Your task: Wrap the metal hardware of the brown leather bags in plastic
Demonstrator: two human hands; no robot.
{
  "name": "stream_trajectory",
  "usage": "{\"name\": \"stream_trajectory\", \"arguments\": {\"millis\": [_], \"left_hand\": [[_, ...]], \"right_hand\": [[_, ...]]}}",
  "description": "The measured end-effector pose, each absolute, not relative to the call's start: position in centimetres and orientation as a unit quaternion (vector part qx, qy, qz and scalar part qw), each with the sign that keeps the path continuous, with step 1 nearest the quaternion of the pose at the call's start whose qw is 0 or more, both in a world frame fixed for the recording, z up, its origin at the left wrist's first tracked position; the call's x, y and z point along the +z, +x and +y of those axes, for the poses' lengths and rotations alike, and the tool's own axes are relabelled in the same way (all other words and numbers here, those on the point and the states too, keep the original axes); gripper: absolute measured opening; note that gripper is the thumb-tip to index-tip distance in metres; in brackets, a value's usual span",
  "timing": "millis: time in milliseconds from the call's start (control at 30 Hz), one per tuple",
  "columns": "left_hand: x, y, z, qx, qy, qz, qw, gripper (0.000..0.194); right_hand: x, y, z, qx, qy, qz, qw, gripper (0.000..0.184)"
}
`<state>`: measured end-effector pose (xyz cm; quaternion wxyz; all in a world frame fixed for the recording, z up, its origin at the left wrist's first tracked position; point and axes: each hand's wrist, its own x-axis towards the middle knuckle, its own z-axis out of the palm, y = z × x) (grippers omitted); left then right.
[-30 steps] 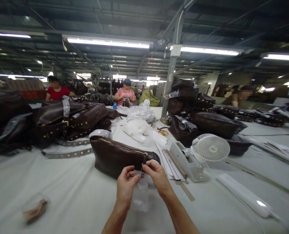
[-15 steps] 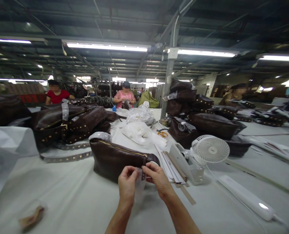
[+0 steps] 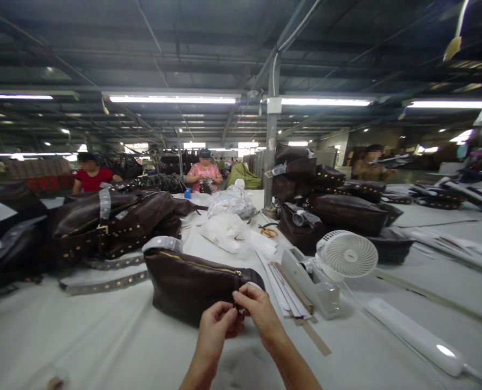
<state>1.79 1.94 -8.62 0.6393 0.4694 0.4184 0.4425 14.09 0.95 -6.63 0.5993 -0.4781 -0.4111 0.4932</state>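
Note:
A dark brown leather bag (image 3: 188,279) with a gold zip lies on the white table (image 3: 103,336) right in front of me. My left hand (image 3: 216,325) and my right hand (image 3: 257,314) meet at the bag's near right corner, both pinched around the leather zip pull (image 3: 236,295) that hangs there. A bit of clear plastic film sits between the fingers, mostly hidden. Both forearms reach up from the bottom edge.
A pile of studded brown bags (image 3: 115,219) lies at the left, more bags (image 3: 346,208) at the right. A small white fan (image 3: 349,253), a tape dispenser (image 3: 312,279), flat strips (image 3: 290,281), crumpled plastic bags (image 3: 230,216) and a white power strip (image 3: 415,336) lie around. Other people sit far behind.
The clear plastic sleeve that hung below my hands is drawn up and nearly hidden between my fingers. My hands have closed together at the zip pull. The view has tilted upward.

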Motion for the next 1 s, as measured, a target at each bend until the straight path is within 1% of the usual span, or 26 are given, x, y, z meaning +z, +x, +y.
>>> {"name": "stream_trajectory", "arguments": {"millis": [133, 300, 367, 433, 500, 600, 667, 733, 767, 833, 933, 1000], "left_hand": [[-8.5, 2.0, 1.7, 0.449, 0.447, 0.410, 0.656, 0.043], [-8.0, 2.0, 2.1, 0.453, 0.486, 0.396, 0.634, 0.039], [-8.1, 1.8, 2.5, 0.453, 0.485, 0.399, 0.633, 0.038], [-8.5, 1.4, 2.9, 0.454, 0.479, 0.405, 0.633, 0.036], [-8.8, 1.0, 3.2, 0.456, 0.476, 0.407, 0.632, 0.033], [-9.1, 0.8, 3.2, 0.448, 0.478, 0.402, 0.640, 0.031], [-8.9, 0.8, 3.1, 0.435, 0.481, 0.395, 0.650, 0.031], [-8.6, 0.9, 3.0, 0.420, 0.484, 0.390, 0.662, 0.032], [-8.4, 0.9, 2.9, 0.413, 0.484, 0.390, 0.665, 0.032], [-7.9, 0.8, 2.8, 0.411, 0.483, 0.397, 0.664, 0.031], [-7.2, 0.5, 2.4, 0.430, 0.488, 0.398, 0.647, 0.026], [-6.8, 0.4, 2.1, 0.442, 0.484, 0.386, 0.649, 0.024]], "right_hand": [[-6.6, 14.1, 0.9, 0.465, -0.493, -0.441, 0.588, 0.032], [-6.6, 14.4, 0.8, 0.454, -0.516, -0.463, 0.559, 0.031], [-7.4, 15.0, 0.1, 0.453, -0.532, -0.468, 0.541, 0.029], [-8.8, 15.7, -1.4, 0.420, -0.558, -0.496, 0.516, 0.025], [-10.8, 16.5, -3.5, 0.337, -0.588, -0.572, 0.462, 0.024], [-13.9, 17.4, -6.0, 0.206, -0.615, -0.687, 0.329, 0.025], [-15.1, 17.5, -6.5, 0.172, -0.630, -0.707, 0.271, 0.024], [-15.4, 17.4, -6.2, 0.168, -0.636, -0.711, 0.248, 0.018], [-15.3, 17.3, -5.8, 0.177, -0.631, -0.713, 0.250, 0.016], [-14.7, 17.0, -5.2, 0.211, -0.618, -0.703, 0.283, 0.013], [-13.6, 16.9, -4.2, 0.260, -0.620, -0.637, 0.377, 0.005], [-13.1, 16.8, -3.5, 0.272, -0.634, -0.571, 0.445, 0.012]]}}
